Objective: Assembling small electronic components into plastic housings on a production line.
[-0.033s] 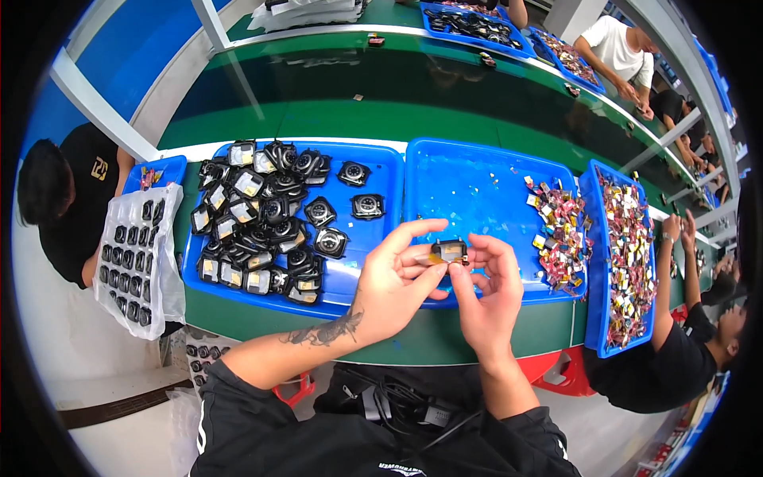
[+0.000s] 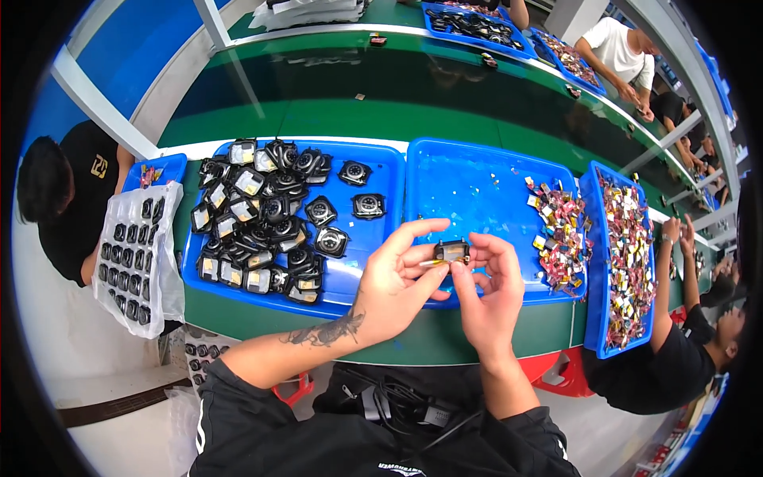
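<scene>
Over the front edge of the middle blue tray (image 2: pixel 445 155), both hands hold one small black watch case (image 2: pixel 455 252) with its hollow inner side up. My left hand (image 2: pixel 400 274) grips it from the left, thumb and fingers closed. A thin yellowish piece (image 2: pixel 430 262) sticks out beside the case at the left fingertips; how it is attached I cannot tell. Closed around the right end is my right hand (image 2: pixel 489 294), its thumb at the near edge. The left blue tray (image 2: pixel 373 171) carries a heap of black watch cases (image 2: pixel 274 211), several lying apart on its right side.
Small coloured parts (image 2: pixel 558 238) are piled in the middle tray's right side. Another blue tray (image 2: pixel 596 318) full of such parts stands at the right. A white moulded tray (image 2: pixel 131 258) of watch pieces leans at the left. Beyond runs a green conveyor (image 2: pixel 318 111). People work on both sides.
The yellowish piece beside the watch case has turned and looks narrower, and the inside of the case shows darker. Both hands stay in nearly the same place.
</scene>
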`<state>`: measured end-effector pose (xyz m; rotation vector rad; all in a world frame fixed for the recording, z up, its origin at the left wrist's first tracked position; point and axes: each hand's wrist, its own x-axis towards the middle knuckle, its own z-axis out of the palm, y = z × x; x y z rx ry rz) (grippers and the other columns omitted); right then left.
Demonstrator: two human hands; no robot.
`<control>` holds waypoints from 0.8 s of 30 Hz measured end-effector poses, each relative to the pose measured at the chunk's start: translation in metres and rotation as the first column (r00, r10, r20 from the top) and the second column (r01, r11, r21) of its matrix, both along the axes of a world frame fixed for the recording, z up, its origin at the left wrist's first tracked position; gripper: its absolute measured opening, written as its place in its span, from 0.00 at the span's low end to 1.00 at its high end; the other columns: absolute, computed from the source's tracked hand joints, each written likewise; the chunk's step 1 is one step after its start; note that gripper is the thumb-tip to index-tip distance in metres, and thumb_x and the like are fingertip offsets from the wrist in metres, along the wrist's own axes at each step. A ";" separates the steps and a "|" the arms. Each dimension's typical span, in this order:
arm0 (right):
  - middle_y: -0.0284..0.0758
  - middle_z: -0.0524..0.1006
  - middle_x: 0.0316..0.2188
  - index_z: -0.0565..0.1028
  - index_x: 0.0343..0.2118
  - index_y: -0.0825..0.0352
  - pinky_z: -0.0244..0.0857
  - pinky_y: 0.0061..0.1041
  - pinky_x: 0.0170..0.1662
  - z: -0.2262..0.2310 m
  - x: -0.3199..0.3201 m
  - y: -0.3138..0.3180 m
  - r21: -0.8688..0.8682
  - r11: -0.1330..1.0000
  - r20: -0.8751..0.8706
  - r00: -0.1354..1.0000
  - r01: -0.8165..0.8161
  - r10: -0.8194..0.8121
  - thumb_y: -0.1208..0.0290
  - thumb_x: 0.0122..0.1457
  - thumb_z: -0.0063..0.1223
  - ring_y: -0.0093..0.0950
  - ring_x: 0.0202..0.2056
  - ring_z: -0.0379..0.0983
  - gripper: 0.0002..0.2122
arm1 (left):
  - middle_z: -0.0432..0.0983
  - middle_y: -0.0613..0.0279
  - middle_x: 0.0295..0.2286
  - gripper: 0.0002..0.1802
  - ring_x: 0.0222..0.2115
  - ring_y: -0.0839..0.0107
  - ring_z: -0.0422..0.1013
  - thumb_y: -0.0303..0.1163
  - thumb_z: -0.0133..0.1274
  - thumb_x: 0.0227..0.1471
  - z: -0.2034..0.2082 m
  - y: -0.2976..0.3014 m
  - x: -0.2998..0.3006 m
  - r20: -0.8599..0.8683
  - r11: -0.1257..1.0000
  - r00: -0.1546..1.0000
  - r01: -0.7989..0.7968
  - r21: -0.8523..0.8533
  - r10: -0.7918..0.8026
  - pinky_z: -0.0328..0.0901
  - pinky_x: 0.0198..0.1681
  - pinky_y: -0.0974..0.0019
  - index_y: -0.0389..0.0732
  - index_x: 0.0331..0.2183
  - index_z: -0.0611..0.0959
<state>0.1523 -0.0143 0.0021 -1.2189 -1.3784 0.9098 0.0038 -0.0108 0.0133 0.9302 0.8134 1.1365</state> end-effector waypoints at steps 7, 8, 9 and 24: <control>0.31 0.73 0.33 0.70 0.48 0.69 0.68 0.17 0.34 0.004 -0.003 0.007 0.032 0.998 0.081 0.996 -0.052 0.050 0.83 0.54 0.58 0.18 0.34 0.71 0.18 | 0.70 0.51 0.49 0.31 0.44 0.70 0.73 0.18 0.51 0.54 -0.008 0.004 -0.004 0.026 1.000 1.000 -0.008 -0.014 0.008 0.74 0.39 0.69 0.40 0.58 0.61; 0.31 0.73 0.32 0.70 0.48 0.69 0.68 0.17 0.34 0.008 0.005 0.014 0.003 0.998 0.064 0.995 -0.071 0.070 0.83 0.53 0.58 0.17 0.34 0.71 0.18 | 0.68 0.50 0.51 0.32 0.45 0.70 0.72 0.17 0.52 0.53 -0.006 0.005 -0.002 -0.009 1.000 1.000 -0.013 0.006 0.013 0.73 0.40 0.69 0.40 0.58 0.60; 0.29 0.73 0.31 0.70 0.48 0.67 0.67 0.17 0.34 0.009 0.015 0.029 -0.010 0.994 0.032 0.994 -0.106 0.106 0.84 0.52 0.58 0.18 0.32 0.71 0.19 | 0.67 0.50 0.51 0.34 0.48 0.70 0.69 0.17 0.54 0.51 -0.005 0.008 -0.001 -0.148 0.987 0.984 -0.075 0.142 0.096 0.72 0.40 0.69 0.40 0.58 0.61; 0.42 0.81 0.33 0.79 0.35 0.66 0.70 0.30 0.41 -0.026 0.061 0.279 -0.096 0.978 0.765 0.642 0.188 -0.049 0.66 0.35 0.74 0.34 0.36 0.79 0.21 | 0.74 0.65 0.25 0.07 0.24 0.66 0.67 0.30 0.53 0.48 0.163 -0.105 -0.077 -0.181 0.471 0.880 -0.054 0.881 0.439 0.62 0.27 0.68 0.47 0.28 0.70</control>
